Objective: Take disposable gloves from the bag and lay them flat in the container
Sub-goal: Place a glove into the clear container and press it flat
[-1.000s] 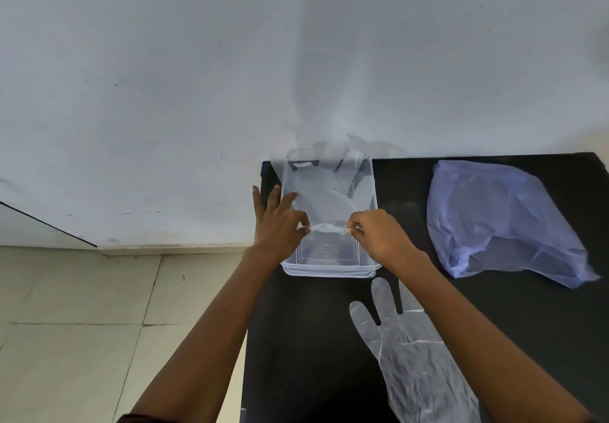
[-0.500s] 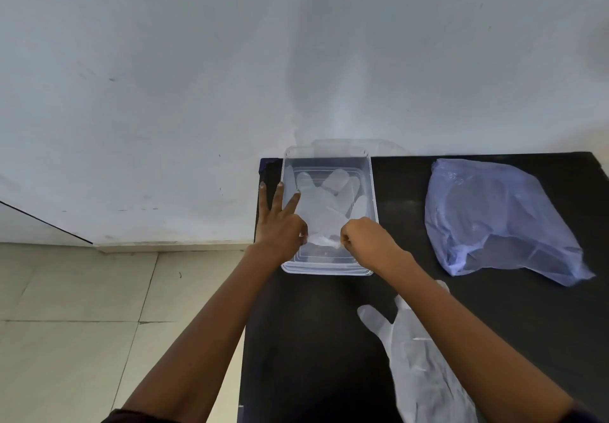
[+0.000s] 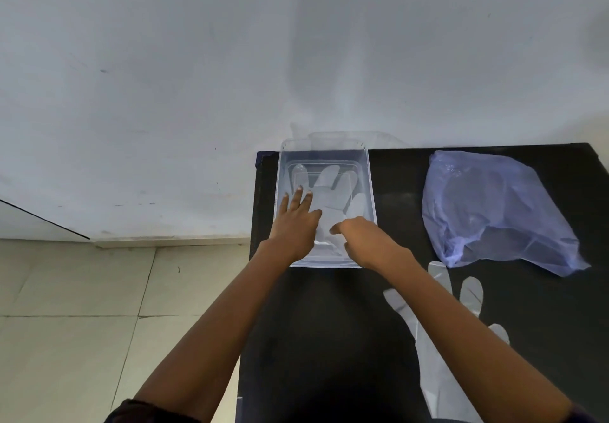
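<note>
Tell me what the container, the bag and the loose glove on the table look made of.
Container: clear rigid plastic, glossy; the glove inside shows through its walls.
Bag: thin bluish translucent plastic film, crumpled and creased.
Loose glove: very thin clear-whitish film, likely polyethylene, wrinkled, dark table showing through.

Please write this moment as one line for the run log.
left hand: flat on clear plastic glove | right hand: same glove | in clear plastic container | second glove: on black table
</note>
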